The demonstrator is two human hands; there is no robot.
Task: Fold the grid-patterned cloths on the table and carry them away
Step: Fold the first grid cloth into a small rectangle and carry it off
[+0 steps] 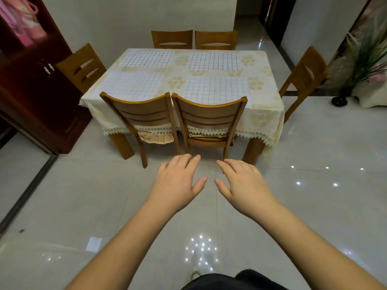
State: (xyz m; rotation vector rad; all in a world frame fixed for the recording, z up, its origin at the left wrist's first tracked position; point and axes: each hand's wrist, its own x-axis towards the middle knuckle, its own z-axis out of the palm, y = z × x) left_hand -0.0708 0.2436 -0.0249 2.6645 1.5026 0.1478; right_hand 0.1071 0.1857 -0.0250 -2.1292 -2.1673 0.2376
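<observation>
A wooden table [254, 150] is standing in the upper middle of the frame, wearing a cream lace-edged tablecloth [263, 114]. Four grid-patterned cloths are lying flat on it, apart from each other: far left cloth [147, 58], far right cloth [214, 61], near left cloth [133, 83], and near right cloth [217, 88], whose near edge is hiding behind a chair back.

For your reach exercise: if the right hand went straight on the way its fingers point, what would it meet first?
Most likely the back of the near right chair, which stands between the right hand and the table. Depth is hard to judge here.
</observation>
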